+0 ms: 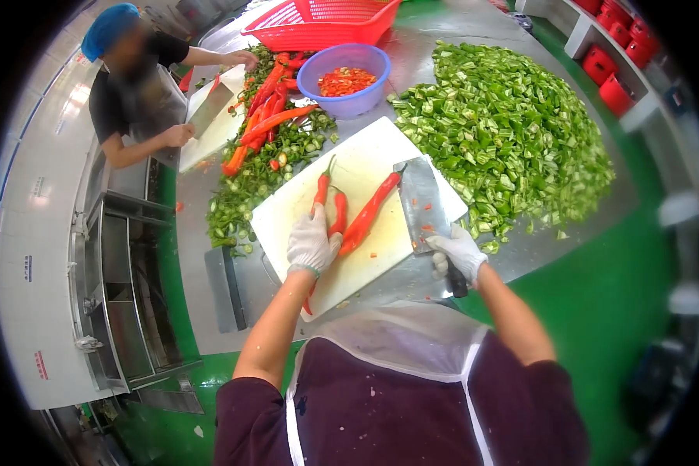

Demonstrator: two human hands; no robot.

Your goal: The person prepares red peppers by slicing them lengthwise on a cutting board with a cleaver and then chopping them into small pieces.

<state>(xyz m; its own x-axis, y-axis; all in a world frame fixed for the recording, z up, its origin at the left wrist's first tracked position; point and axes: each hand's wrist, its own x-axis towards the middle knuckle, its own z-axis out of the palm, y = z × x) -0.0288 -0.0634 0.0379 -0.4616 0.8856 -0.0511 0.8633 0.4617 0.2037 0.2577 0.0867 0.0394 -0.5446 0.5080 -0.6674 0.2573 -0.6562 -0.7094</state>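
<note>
In a white glove, my left hand [312,242] is closed over long red chili peppers [339,211] lying on the white cutting board [287,213]. Two green stems point away from me, and a red tip shows below the palm. Another red chili pepper [371,213] lies slanted beside that hand, its stem end close to the blade. My right hand [460,252], also gloved, grips a cleaver [426,198] by its dark handle. The wide blade rests flat on the board's right side with small red bits on it.
A heap of chopped green peppers [505,132] lies at right. Behind the board stand a purple bowl [344,101] of chopped red pepper and a red basket [318,33]. Whole red peppers [268,116] lie over green trimmings. Another blade [224,291] lies at left. A co-worker [136,85] cuts across the corner.
</note>
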